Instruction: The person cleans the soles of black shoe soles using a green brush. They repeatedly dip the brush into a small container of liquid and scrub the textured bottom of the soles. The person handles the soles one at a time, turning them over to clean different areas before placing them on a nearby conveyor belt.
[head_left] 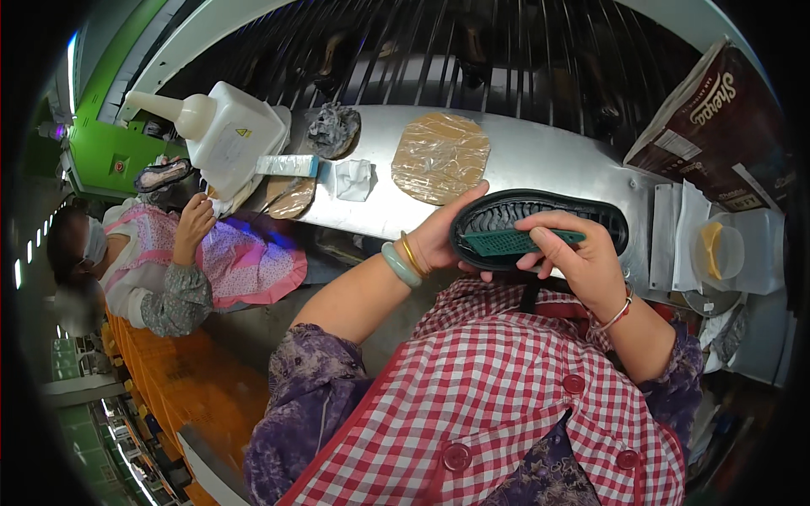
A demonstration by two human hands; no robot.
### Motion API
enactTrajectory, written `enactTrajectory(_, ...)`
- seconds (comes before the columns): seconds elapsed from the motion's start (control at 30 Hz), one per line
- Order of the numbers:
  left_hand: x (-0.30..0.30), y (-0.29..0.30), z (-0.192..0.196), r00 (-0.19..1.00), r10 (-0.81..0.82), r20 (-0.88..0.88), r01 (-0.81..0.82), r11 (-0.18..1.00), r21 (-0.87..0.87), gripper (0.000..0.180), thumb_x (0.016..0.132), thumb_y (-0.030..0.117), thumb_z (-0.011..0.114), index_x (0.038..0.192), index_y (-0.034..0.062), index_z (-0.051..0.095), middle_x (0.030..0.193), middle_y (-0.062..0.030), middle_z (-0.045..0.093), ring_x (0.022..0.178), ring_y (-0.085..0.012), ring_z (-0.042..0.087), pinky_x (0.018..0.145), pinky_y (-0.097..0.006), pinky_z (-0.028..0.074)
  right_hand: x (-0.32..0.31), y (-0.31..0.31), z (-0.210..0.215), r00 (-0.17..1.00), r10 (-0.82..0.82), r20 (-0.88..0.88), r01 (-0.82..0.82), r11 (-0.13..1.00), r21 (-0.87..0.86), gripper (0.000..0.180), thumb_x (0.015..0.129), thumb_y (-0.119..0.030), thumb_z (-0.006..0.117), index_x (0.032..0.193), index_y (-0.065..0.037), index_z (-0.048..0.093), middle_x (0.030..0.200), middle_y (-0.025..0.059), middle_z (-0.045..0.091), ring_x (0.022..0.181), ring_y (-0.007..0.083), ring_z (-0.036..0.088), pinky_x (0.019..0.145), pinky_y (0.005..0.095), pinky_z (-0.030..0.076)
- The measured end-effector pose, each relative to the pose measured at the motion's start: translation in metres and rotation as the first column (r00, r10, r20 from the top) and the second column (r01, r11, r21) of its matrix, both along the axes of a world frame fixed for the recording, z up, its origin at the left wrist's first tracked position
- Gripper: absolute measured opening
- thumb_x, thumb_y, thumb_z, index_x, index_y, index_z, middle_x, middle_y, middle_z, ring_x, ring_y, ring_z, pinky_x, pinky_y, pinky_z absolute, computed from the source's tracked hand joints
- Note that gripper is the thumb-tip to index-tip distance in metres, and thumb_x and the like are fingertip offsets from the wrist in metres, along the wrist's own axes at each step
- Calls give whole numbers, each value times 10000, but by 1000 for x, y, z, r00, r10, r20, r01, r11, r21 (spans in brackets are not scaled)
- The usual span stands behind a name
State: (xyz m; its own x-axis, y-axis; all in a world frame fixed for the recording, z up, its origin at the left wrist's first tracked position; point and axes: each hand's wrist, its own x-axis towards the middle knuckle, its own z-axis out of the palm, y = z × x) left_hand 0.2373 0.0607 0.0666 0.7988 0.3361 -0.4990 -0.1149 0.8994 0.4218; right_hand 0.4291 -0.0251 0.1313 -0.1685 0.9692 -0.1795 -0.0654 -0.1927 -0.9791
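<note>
Metal counter point(540, 152), white nozzle bottle point(236, 143) at its left end, black shoe sole point(506, 209) above its near edge, plastic-wrapped brown disc point(440, 158) by its far edge, left hand point(443, 232) grasping the sole, right hand point(578, 253) pinching a green textured strip point(498, 243) over its ribbed inside

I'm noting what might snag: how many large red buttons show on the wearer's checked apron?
3 on the checked apron: an upper button, a lower-left button and a lower-right button. Folds may hide others.
</note>
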Motion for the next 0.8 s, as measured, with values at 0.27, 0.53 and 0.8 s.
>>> enactTrajectory(0.27,-29,60,-14,965,-222,-137,235,968,85,604,899,568,387,1118,30,552,784,-164,661,517,-304,648,268,-240,422,-13,47,-3,995,63,-80,-69,994,-79,185,891,-110,574,1004,14,652,893,99,658,738,134,656,550,191,492)
enactTrajectory(0.53,-24,110,-4,878,-420,-231,447,891,81,630,899,550,396,1131,-19,537,846,-184,658,579,-255,669,423,-367,579,5,66,-1,996,81,26,-77,989,-126,185,880,-116,587,986,13,666,896,91,664,729,128,650,561,201,497)
enactTrajectory(0.8,-4,120,13,849,-429,-308,456,890,18,619,909,553,376,1067,-14,565,701,-164,647,389,-200,577,376,-299,524,30,73,1,974,124,190,-99,986,-136,173,873,-120,585,966,-11,682,857,64,668,695,106,628,581,209,504)
